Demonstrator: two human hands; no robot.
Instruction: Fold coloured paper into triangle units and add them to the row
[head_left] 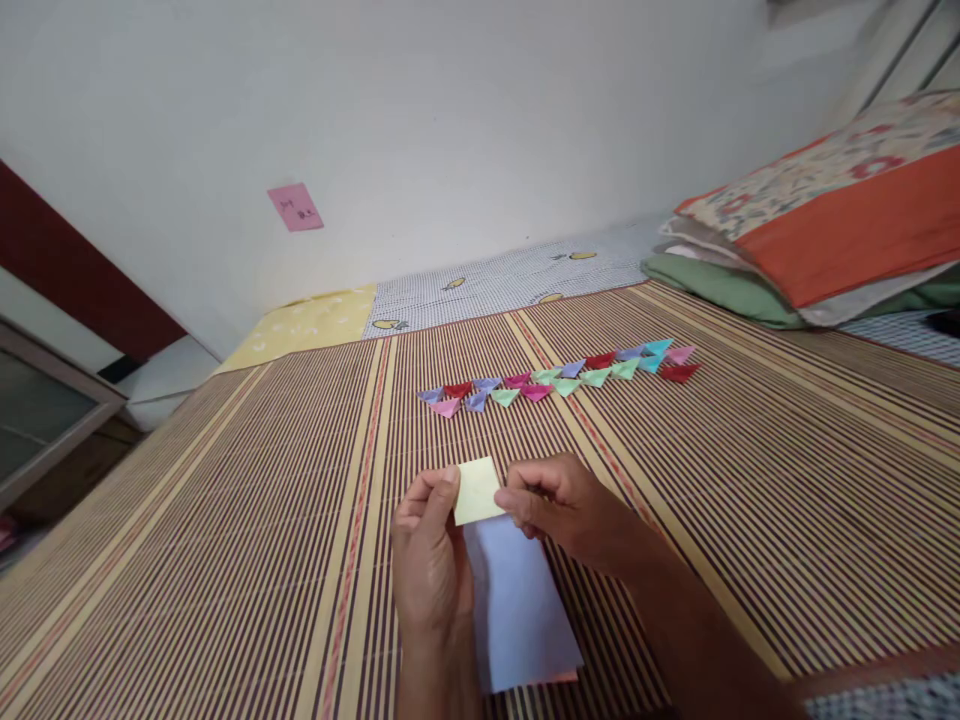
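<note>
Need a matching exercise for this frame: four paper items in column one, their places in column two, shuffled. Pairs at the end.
Column one:
1. Pale yellow square paper
2. Pale blue-violet paper sheet
3. Small multicoloured folded-paper triangles
4. Pink rectangular paper note

Column two:
A. On the white wall
B. In two rows on the brown-and-tan striped mat
C. Held between the left hand and right hand
D. Lowest of the four in the picture

Pairs: 1-C; 2-D; 3-B; 4-A

Person's left hand (429, 545) and right hand (562, 505) pinch pale-yellow paper (475, 491) by its sides; bluish sheet (525, 605) below on striped mat (225, 520). Beyond, two rows of small coloured papers (565, 386), apparently folded triangles.
</note>
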